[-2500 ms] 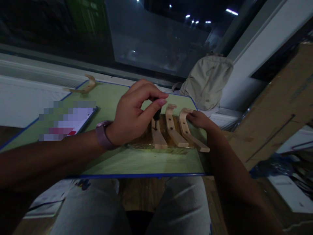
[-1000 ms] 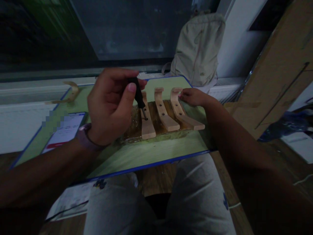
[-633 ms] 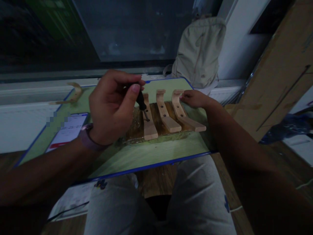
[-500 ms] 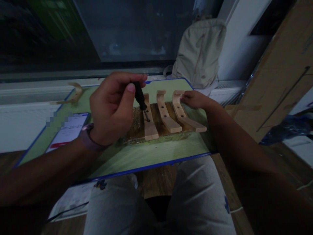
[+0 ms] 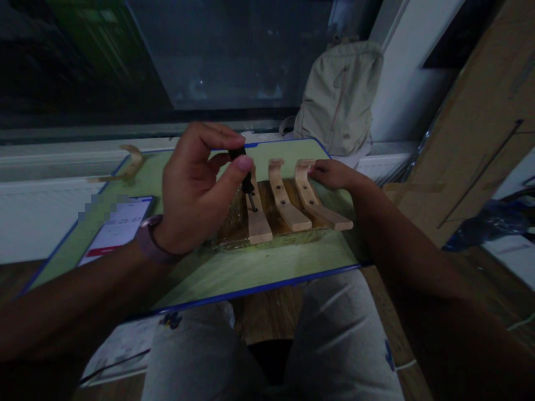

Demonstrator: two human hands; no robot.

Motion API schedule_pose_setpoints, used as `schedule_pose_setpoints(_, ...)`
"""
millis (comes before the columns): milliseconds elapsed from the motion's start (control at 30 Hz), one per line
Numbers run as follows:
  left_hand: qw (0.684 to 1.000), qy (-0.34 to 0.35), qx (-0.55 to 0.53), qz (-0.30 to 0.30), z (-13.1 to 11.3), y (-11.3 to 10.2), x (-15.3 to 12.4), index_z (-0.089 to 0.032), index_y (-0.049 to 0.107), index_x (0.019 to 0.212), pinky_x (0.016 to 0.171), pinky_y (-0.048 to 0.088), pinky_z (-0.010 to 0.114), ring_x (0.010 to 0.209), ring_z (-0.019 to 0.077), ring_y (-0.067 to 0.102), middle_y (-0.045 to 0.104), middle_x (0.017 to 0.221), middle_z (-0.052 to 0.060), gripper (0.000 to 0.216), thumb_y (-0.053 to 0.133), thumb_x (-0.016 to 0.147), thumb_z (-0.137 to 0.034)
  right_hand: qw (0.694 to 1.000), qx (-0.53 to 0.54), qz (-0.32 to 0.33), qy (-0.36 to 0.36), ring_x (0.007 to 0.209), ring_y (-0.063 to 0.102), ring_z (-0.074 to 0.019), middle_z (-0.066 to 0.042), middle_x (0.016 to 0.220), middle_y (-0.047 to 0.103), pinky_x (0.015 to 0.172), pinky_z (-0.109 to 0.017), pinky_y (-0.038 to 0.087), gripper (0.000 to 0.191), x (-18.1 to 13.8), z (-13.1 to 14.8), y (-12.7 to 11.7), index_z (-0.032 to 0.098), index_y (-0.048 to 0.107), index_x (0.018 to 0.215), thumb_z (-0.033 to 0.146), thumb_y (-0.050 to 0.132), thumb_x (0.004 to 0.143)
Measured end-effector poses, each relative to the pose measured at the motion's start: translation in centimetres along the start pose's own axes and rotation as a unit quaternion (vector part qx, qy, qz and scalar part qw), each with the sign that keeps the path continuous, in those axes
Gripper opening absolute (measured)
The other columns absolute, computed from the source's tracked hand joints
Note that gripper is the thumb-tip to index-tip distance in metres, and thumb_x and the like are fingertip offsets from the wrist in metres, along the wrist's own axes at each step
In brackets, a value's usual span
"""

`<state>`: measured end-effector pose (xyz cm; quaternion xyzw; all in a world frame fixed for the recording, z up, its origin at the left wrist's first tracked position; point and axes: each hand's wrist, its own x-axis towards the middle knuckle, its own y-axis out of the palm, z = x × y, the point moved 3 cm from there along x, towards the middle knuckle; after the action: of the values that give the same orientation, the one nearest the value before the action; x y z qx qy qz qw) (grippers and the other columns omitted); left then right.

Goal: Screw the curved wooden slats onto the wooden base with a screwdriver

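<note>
My left hand (image 5: pixel 196 195) is closed around the black handle of a screwdriver (image 5: pixel 248 182), thumb and fingers near its top. The shaft slants down to the lower hole of the left wooden hook (image 5: pixel 259 227). A middle wooden hook (image 5: pixel 295 216) and a right wooden hook (image 5: pixel 330 214) lie beside it, each with two dark holes. All three rest across a brown board (image 5: pixel 234 225) that looks wrapped in clear film. At the curled far end of the right hook, my right hand (image 5: pixel 332 174) grips with its fingers; their undersides are hidden.
A green table (image 5: pixel 267 267) with a blue edge stands over my knees. To the left lie a phone (image 5: pixel 121 225) with a lit screen and another wooden hook (image 5: pixel 132 164). Behind the table are a beige backpack (image 5: pixel 340 100) and a window; a large cardboard box (image 5: pixel 468 139) stands at right.
My left hand has shifted slightly right, and its thumb has rolled across the screwdriver handle. The screwdriver stands a little more upright. My right hand stays on the right hook.
</note>
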<state>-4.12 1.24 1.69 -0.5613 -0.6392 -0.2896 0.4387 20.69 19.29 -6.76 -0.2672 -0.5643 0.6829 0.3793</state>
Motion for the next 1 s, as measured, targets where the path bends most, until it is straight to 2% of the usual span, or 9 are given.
schedule_pose_setpoints(67, 1.000, 0.013, 0.016, -0.008, 0.0, -0.2, 0.1, -0.021, 0.063, 0.093, 0.072, 0.055, 0.024, 0.087, 0.0106, 0.062, 0.065, 0.092, -0.001, 0.027, 0.078, 0.073, -0.011, 1.000, 0.001, 0.005, -0.004, 0.085, 0.061, -0.0225, -0.013, 0.096, 0.068, 0.075, -0.030, 0.042, 0.041, 0.0, 0.1, 0.0, 0.012, 0.065, 0.099, 0.043, 0.039, 0.093)
schedule_pose_setpoints(133, 0.999, 0.004, 0.034, -0.023, -0.1, -0.3, 0.1, -0.021, 0.063, 0.092, 0.072, 0.055, 0.026, 0.085, 0.0113, 0.063, 0.064, 0.088, -0.001, 0.025, 0.077, 0.074, -0.011, 1.000, 0.003, 0.008, -0.008, 0.088, 0.061, -0.0228, -0.014, 0.101, 0.068, 0.077, -0.030, 0.042, 0.041, 0.0, 0.1, 0.0, 0.013, 0.065, 0.100, 0.043, 0.039, 0.094)
schedule_pose_setpoints(300, 0.997, -0.065, 0.043, 0.003, -1.0, 0.3, -0.2, -0.024, 0.064, 0.100, 0.090, 0.054, 0.041, 0.099, 0.0180, 0.066, 0.069, 0.103, 0.000, 0.011, 0.061, 0.089, -0.025, 1.000, 0.006, 0.001, 0.004, 0.089, 0.061, -0.0227, -0.011, 0.101, 0.069, 0.078, -0.029, 0.043, 0.039, -0.1, -0.2, 0.0, 0.016, 0.066, 0.096, 0.046, 0.040, 0.094)
schedule_pose_setpoints(400, 0.995, -0.023, 0.098, 0.000, -1.6, 0.2, 0.1, -0.025, 0.067, 0.095, 0.095, 0.050, 0.046, 0.107, 0.0201, 0.061, 0.066, 0.106, 0.002, 0.010, 0.066, 0.086, -0.023, 1.000, 0.012, 0.000, 0.000, 0.090, 0.061, -0.0227, -0.011, 0.101, 0.070, 0.079, -0.030, 0.043, 0.039, -0.1, -0.1, 0.0, 0.017, 0.066, 0.097, 0.046, 0.040, 0.094)
schedule_pose_setpoints(500, 0.987, -0.001, 0.160, -0.020, -1.7, -0.1, 0.3, -0.028, 0.070, 0.089, 0.081, 0.053, 0.040, 0.090, 0.0178, 0.060, 0.062, 0.089, 0.001, 0.012, 0.072, 0.079, -0.020, 1.000, 0.016, -0.001, -0.002, 0.092, 0.061, -0.0241, -0.012, 0.100, 0.070, 0.081, -0.031, 0.043, 0.039, -0.2, 0.0, -0.1, 0.016, 0.067, 0.099, 0.046, 0.042, 0.093)
schedule_pose_setpoints(567, 0.986, -0.020, 0.163, -0.020, -1.5, -0.2, 0.2, -0.029, 0.071, 0.088, 0.075, 0.053, 0.036, 0.084, 0.0164, 0.059, 0.061, 0.084, 0.001, 0.010, 0.070, 0.081, -0.021, 1.000, 0.021, -0.002, -0.003, 0.091, 0.061, -0.0247, -0.012, 0.099, 0.070, 0.081, -0.032, 0.043, 0.039, -0.3, 0.2, -0.2, 0.016, 0.068, 0.100, 0.046, 0.043, 0.092)
schedule_pose_setpoints(767, 0.995, -0.066, 0.075, -0.021, -1.0, 0.3, -0.3, -0.025, 0.067, 0.104, 0.082, 0.055, 0.032, 0.093, 0.0167, 0.064, 0.065, 0.101, 0.003, 0.019, 0.065, 0.086, -0.026, 1.000, 0.009, -0.004, -0.005, 0.089, 0.061, -0.0233, -0.012, 0.097, 0.070, 0.079, -0.030, 0.043, 0.037, -0.2, 0.2, -0.2, 0.015, 0.067, 0.099, 0.044, 0.044, 0.092)
schedule_pose_setpoints(867, 0.996, -0.062, 0.061, -0.014, -0.6, 0.4, -0.3, -0.026, 0.067, 0.099, 0.080, 0.056, 0.031, 0.093, 0.0169, 0.063, 0.064, 0.099, 0.003, 0.016, 0.068, 0.083, -0.028, 1.000, -0.010, 0.003, -0.004, 0.087, 0.061, -0.0217, -0.011, 0.096, 0.070, 0.076, -0.029, 0.043, 0.037, -0.1, 0.1, -0.1, 0.016, 0.066, 0.098, 0.043, 0.041, 0.093)
schedule_pose_setpoints(1000, 0.994, -0.079, 0.064, -0.036, -0.4, 0.2, -0.4, -0.028, 0.067, 0.094, 0.078, 0.057, 0.033, 0.086, 0.0171, 0.065, 0.067, 0.092, 0.000, 0.017, 0.073, 0.078, -0.029, 1.000, -0.020, 0.014, -0.008, 0.082, 0.061, -0.0198, -0.011, 0.096, 0.069, 0.072, -0.027, 0.042, 0.039, 0.0, 0.1, 0.0, 0.015, 0.064, 0.096, 0.043, 0.037, 0.094)
